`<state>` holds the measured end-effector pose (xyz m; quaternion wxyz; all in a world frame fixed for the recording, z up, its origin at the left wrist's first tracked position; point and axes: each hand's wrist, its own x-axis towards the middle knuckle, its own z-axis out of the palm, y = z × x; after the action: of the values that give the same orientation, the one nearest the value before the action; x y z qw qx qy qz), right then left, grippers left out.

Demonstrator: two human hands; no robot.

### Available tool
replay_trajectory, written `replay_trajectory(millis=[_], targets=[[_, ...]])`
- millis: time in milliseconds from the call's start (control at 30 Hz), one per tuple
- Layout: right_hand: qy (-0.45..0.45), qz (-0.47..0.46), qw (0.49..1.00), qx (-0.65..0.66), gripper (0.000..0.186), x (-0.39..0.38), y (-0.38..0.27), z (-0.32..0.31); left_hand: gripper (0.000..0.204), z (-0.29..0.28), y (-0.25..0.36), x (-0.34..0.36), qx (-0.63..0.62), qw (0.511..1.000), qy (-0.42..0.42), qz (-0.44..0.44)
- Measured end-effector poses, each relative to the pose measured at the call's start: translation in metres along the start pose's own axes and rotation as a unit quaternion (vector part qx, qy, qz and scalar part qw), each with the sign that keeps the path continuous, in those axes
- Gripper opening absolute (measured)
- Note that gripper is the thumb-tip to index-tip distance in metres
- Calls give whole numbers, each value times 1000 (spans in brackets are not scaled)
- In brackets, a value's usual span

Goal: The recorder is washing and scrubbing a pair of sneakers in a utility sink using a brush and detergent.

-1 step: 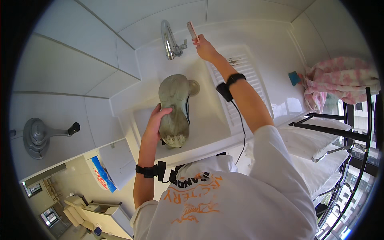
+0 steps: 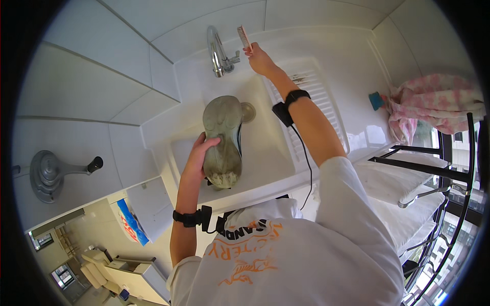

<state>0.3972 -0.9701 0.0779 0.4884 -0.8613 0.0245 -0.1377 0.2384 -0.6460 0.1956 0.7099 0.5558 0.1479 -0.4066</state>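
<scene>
A shoe (image 2: 222, 143), its worn greenish-grey sole turned up, is held over the sink basin (image 2: 265, 153). My left hand (image 2: 196, 155) grips it from the left side, thumb lying across the middle of the sole. The shoe's upper is mostly hidden beneath. Farther off, beside the tap (image 2: 218, 56), my right hand (image 2: 261, 60) is closed round a scrubbing brush (image 2: 244, 39) with pale bristles and a pinkish body. The brush is raised and apart from the shoe. No water can be seen running from the tap.
A round drain fitting (image 2: 248, 112) shows right of the shoe. The ribbed washboard (image 2: 319, 107) lies under my right forearm. A pink-and-white cloth (image 2: 434, 104) and a small teal object (image 2: 375, 100) are at the right. A lever fixture (image 2: 56, 173) juts from the left wall.
The brush has turned slightly in my right hand, so more of its bristles show. My right forearm has shifted a little. The shoe and my left hand look almost unmoved.
</scene>
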Motion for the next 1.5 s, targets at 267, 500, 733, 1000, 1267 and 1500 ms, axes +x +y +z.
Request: replay_trajectory(millis=[267,500,733,1000,1267,1500], targets=[[-41,96,986,128,14,13,-9,13,55,-33,31,3,10,998,-29,-47],[9,28,985,170,12,2,1,20,59,-21,42,34,59,996,-20,-70],[177,164,927,286,13,-77,33,73,65,-23,46,52,64,993,-22,-92],[61,324,944,16,17,-177,106,176,71,-21,48,62,69,993,-14,-92],[2,251,960,-120,27,-171,106,201,67,-29,44,64,14,998,-25,-61],[-28,253,947,-199,36,-165,105,198,61,-32,44,62,17,998,-18,-57]])
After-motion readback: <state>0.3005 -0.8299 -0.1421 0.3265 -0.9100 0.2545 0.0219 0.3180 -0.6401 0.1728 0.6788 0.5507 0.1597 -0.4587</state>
